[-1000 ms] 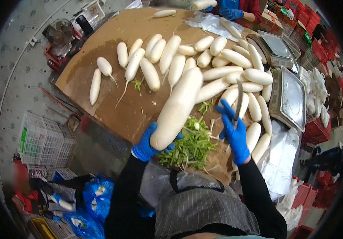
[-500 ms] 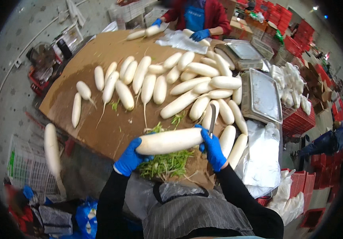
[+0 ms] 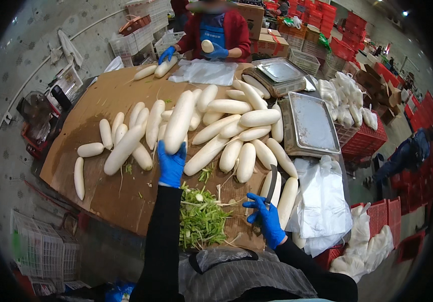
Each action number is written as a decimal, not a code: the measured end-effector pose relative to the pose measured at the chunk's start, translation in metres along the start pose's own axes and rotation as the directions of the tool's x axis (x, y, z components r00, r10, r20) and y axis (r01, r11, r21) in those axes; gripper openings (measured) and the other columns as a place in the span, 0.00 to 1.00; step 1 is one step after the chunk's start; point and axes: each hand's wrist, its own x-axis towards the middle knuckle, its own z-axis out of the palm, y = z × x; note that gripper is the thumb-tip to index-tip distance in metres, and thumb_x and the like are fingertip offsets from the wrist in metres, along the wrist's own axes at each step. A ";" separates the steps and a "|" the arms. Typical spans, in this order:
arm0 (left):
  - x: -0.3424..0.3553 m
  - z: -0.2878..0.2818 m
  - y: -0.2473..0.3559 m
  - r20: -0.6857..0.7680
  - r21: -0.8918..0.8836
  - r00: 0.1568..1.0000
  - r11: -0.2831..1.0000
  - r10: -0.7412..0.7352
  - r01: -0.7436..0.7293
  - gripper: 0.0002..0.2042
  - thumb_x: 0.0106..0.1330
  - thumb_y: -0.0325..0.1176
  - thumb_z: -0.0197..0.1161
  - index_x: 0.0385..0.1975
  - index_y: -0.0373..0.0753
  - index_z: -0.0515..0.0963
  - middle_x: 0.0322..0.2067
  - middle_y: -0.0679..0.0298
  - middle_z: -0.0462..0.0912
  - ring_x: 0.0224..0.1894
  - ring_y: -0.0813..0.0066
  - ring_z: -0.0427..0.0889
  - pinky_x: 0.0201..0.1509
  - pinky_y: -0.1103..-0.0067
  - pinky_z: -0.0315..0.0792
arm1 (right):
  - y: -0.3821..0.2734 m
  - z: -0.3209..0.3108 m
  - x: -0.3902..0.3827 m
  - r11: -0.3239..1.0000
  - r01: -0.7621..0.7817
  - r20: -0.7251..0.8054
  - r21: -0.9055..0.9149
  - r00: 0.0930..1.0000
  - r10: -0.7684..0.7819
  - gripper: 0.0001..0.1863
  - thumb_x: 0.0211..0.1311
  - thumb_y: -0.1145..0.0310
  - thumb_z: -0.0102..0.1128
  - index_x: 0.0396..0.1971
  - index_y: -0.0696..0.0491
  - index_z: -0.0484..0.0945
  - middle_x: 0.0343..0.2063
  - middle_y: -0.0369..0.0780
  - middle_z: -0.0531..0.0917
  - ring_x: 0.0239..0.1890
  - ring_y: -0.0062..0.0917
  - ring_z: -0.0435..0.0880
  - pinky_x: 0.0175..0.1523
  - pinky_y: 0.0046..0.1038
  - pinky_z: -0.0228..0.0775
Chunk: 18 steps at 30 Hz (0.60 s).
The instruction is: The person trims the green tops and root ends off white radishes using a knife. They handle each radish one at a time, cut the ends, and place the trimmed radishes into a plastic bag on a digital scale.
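My left hand [image 3: 171, 163], in a blue glove, reaches forward and grips the lower end of a long white radish [image 3: 179, 121], which lies over the other radishes. In my right hand [image 3: 267, 219], also gloved, a knife [image 3: 272, 187] points away from me; some of its fingers are stretched out. A heap of cut green leaves [image 3: 201, 219] sits on the cardboard-covered table [image 3: 88, 131] between my forearms. Several radishes [image 3: 259, 118] are piled ahead of my right hand. To the left, a large radish [image 3: 125, 150] rests across smaller ones.
Two scales [image 3: 314, 123] stand along the table's right side, with clear plastic bags [image 3: 322, 199] nearer me. Across the table a co-worker [image 3: 221, 30] in blue gloves handles radishes. Red crates [image 3: 365, 143] and filled white bags [image 3: 350, 98] are farther right. White crates [image 3: 43, 246] stand lower left.
My hands have parted: the left went forward with a radish, the right stayed near with the knife. The radish beyond the left table edge is gone from there; a large one now lies left on the table.
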 end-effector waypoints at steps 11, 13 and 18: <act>0.036 -0.022 -0.029 0.273 0.959 0.962 -0.080 -0.007 -0.273 0.16 0.64 0.37 0.64 0.46 0.33 0.80 0.40 0.54 0.85 0.41 0.68 0.85 0.44 0.75 0.77 | 0.008 0.016 -0.007 0.993 -0.122 0.136 0.001 0.983 0.121 0.24 0.73 0.53 0.45 0.58 0.56 0.71 0.43 0.43 0.83 0.27 0.21 0.83 0.35 0.20 0.77; 0.041 -0.002 -0.058 0.439 0.892 0.897 -0.142 0.050 -0.429 0.14 0.63 0.37 0.64 0.43 0.36 0.81 0.37 0.54 0.85 0.40 0.63 0.85 0.45 0.73 0.77 | 0.017 0.014 -0.010 0.987 -0.161 0.132 0.016 0.979 0.157 0.24 0.73 0.54 0.46 0.58 0.56 0.71 0.44 0.43 0.83 0.28 0.21 0.83 0.36 0.21 0.77; 0.074 0.080 -0.139 0.809 0.527 0.572 -0.266 -0.132 -0.807 0.23 0.56 0.37 0.66 0.53 0.40 0.75 0.51 0.53 0.77 0.51 0.52 0.76 0.58 0.65 0.69 | 0.033 0.011 -0.018 0.970 -0.235 0.184 0.056 0.958 0.221 0.24 0.73 0.55 0.47 0.61 0.53 0.70 0.45 0.41 0.81 0.30 0.21 0.82 0.39 0.22 0.78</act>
